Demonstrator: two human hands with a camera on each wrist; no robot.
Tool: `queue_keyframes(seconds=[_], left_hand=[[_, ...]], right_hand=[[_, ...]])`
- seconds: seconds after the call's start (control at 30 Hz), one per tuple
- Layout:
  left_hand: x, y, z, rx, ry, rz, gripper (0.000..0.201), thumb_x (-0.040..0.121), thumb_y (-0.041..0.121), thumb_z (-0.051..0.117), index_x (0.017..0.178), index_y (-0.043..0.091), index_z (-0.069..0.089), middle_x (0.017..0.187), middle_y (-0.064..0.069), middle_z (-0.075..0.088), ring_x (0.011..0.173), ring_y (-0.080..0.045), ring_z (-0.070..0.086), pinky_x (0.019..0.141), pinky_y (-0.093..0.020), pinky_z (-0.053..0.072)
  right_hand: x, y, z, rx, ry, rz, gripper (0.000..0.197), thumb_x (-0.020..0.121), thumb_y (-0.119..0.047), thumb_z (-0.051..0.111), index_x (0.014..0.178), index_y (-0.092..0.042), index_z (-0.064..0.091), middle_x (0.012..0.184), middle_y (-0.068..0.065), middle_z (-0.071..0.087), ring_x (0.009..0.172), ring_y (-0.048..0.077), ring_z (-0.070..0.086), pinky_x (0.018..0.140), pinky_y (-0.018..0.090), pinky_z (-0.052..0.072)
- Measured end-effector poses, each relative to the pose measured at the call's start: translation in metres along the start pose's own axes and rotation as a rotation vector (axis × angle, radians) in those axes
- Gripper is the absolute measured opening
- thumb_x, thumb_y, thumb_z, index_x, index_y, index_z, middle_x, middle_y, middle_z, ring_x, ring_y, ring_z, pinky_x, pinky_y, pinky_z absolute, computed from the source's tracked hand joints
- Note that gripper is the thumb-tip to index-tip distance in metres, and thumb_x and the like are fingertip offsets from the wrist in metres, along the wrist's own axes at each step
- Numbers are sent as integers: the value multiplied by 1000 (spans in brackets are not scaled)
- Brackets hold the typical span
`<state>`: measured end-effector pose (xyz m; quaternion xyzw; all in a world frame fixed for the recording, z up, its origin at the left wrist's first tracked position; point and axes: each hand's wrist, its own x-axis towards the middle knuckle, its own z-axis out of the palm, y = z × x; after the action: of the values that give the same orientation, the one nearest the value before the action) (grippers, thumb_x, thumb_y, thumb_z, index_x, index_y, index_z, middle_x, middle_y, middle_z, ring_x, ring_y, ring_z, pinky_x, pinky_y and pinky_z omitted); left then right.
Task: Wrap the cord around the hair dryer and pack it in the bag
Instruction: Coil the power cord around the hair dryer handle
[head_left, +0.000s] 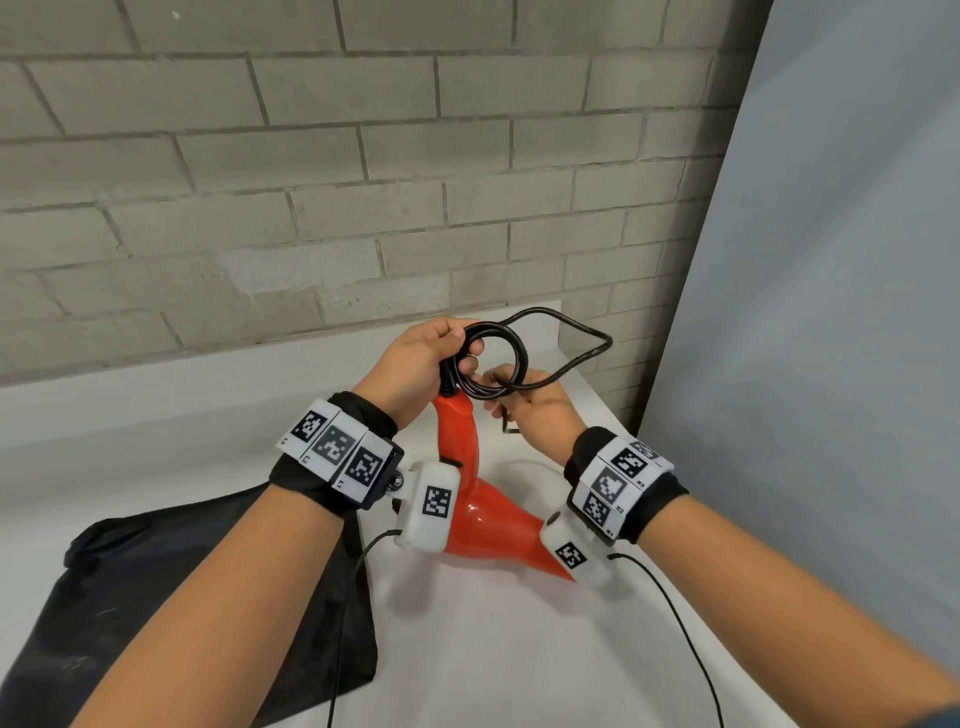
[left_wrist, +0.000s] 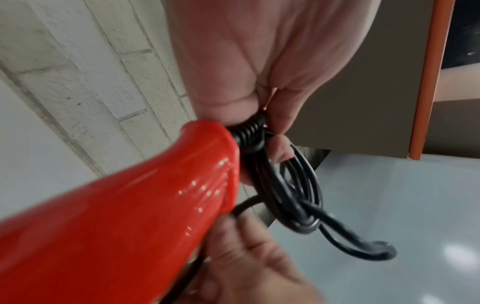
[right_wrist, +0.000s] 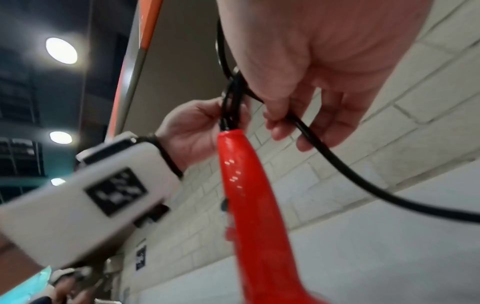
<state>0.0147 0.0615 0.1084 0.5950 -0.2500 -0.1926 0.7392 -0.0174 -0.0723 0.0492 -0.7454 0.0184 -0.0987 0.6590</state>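
A glossy red hair dryer (head_left: 483, 525) hangs above the white table, handle up, nozzle pointing lower right. Its black cord (head_left: 511, 358) is gathered in several loops at the handle's end. My left hand (head_left: 415, 364) grips those loops together with the ribbed cord collar (left_wrist: 250, 128) at the handle tip. My right hand (head_left: 535, 410) pinches a strand of the cord (right_wrist: 306, 127) just right of the loops, and a loose loop (head_left: 587, 340) sticks out beyond it. The black bag (head_left: 171, 587) lies flat on the table at lower left.
A grey brick wall (head_left: 311, 182) stands close behind the table (head_left: 493, 649). A pale blue-grey panel (head_left: 831, 312) rises on the right. Thin black wires (head_left: 685, 623) run from the wrist cameras across the table toward me.
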Motion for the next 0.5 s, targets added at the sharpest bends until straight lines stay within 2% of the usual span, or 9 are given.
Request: queue_keyframes(seconds=[0.07,0.1,0.17,0.23,0.3,0.37,0.4,0.43,0.5], left_hand=[[-4,0,1,-21,-27,0,23,96,5,27,98,2,49,63,4,52,47,-5,43,58,-22,50],[-5,1,0,-29,-42,2,24,96,5,27,95,4,51,64,4,51,48,-5,42,59,-22,50],[-7,0,-1,-45,-48,10,26,96,6,27,94,7,53,66,2,50,49,-5,42,61,-23,49],[-8,0,-3,-56,-30,18,27,96,5,26,96,9,53,71,0,47,49,-5,43,64,-23,48],[-7,0,-2,-61,-38,20,28,97,5,25,101,12,52,73,-1,44,50,-4,43,65,-23,47],[-6,-1,-2,-54,-61,22,30,97,6,26,110,13,52,74,0,44,53,-4,44,67,-22,47],[-6,-2,-2,-41,-68,28,31,97,6,26,113,13,52,74,1,45,54,-4,45,69,-22,45],[-5,-2,-3,-24,-71,33,31,97,7,27,113,12,53,73,1,46,55,-4,47,70,-23,43],[-5,-3,-4,-9,-70,44,31,97,7,27,109,11,55,70,4,50,56,-4,49,69,-22,44]], right_hand=[[7,15,-11,-201,-69,91,29,92,-7,48,66,-18,56,63,3,55,48,11,52,50,22,41],[9,24,-18,-276,-130,189,27,92,-9,49,67,-17,56,64,2,56,45,8,53,48,20,43],[8,38,-30,-397,-221,399,20,93,-10,47,75,-12,58,67,1,56,48,11,55,50,19,47],[6,40,-32,-492,-200,481,14,93,-9,44,92,-6,58,70,3,56,53,15,53,50,20,46],[4,34,-31,-561,-96,349,24,93,-6,42,113,-5,54,89,6,57,64,18,54,51,16,45],[1,17,-29,-539,-123,114,42,91,-3,45,131,-16,44,115,2,51,95,18,54,74,17,43],[-2,6,-27,-483,-188,16,47,90,-3,48,133,-21,42,123,-3,47,106,11,47,85,15,37],[-6,-4,-23,-428,-249,-63,48,89,-3,51,133,-23,43,125,-9,46,110,4,44,89,10,33],[-8,-18,-17,-333,-296,-163,40,89,-3,53,123,-23,51,114,-15,52,101,-6,48,86,2,36]])
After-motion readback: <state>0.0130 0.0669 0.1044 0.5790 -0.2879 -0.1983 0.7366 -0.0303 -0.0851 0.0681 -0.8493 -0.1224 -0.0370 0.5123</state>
